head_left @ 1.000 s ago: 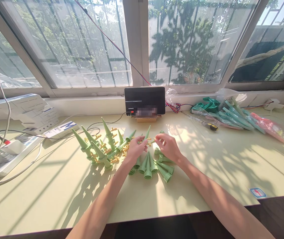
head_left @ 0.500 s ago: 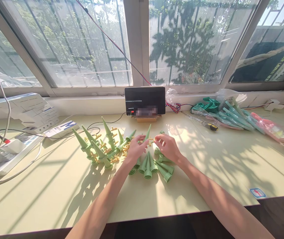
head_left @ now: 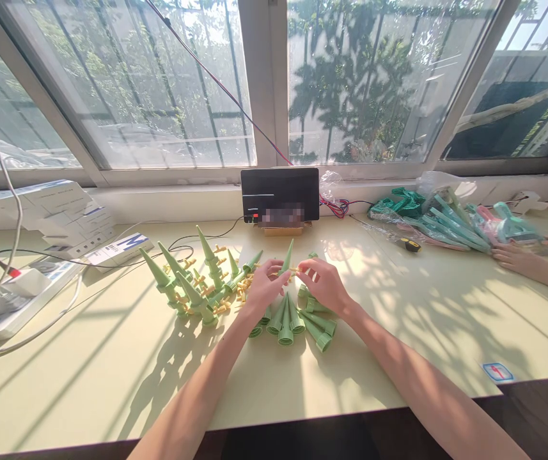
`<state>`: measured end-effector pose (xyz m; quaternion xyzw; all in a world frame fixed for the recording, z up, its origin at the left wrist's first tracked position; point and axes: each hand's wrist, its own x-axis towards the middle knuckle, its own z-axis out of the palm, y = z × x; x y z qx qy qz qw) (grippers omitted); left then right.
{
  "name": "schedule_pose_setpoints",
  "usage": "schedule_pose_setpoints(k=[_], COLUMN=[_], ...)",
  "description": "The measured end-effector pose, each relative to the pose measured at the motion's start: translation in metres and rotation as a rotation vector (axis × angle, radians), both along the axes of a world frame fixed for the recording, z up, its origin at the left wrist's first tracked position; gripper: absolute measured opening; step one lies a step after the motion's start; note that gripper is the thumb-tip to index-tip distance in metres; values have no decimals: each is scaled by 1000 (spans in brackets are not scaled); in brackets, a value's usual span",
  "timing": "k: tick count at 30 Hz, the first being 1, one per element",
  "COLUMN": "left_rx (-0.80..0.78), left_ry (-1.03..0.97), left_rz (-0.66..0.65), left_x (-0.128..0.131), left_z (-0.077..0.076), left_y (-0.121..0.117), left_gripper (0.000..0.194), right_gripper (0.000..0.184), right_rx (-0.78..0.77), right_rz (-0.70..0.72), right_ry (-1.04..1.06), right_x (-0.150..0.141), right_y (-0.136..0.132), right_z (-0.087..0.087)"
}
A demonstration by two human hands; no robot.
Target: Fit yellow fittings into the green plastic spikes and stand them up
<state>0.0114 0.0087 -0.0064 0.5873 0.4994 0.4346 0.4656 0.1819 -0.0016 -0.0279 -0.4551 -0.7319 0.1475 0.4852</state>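
Note:
My left hand (head_left: 268, 284) is closed around a green watering spike (head_left: 288, 253), its tip pointing up. The fingers of my right hand (head_left: 320, 285) pinch a small yellow valve (head_left: 295, 269) against the spike's side; how far it is seated I cannot tell. Just below my hands, several loose green cones (head_left: 285, 326) lie fanned out with their round mouths toward me. Left of them stand several green spikes fitted with yellow valves (head_left: 195, 297). A pile of loose yellow valves (head_left: 242, 291) is partly hidden behind my left hand, and green caps (head_left: 313, 301) lie under my right.
A black tablet (head_left: 280, 195) leans on a stand at the back. White boxes (head_left: 119, 249) and a power strip (head_left: 24, 306) with cables are at the left. At the right are bagged teal pieces (head_left: 460, 223), a black-and-yellow tool (head_left: 410, 245) and another person's hands (head_left: 518, 257).
My hands stay nearly in place at the spike and valve. At the far right, the other person's hands have come further into view, and a teal piece has moved left onto the bagged items.

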Motion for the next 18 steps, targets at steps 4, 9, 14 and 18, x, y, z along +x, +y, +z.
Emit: schedule_pose_setpoints(k=[4,9,14,18], left_rx=[1,9,11,13], left_ry=[-5,-8,-8,-32], left_rz=[-8,-16,-18,-28], left_x=[0,1,1,2], left_z=[1,1,1,1], left_y=[-1,-1,-1,-2], left_gripper=[36,35,36,38], right_gripper=[8,9,9,8], right_rx=[-4,-11,-11,-12], right_rz=[3,8,8,8], right_ry=[0,0,8,5], right_x=[0,0,0,-1], right_y=[0,0,0,-1], right_z=[0,0,0,1])
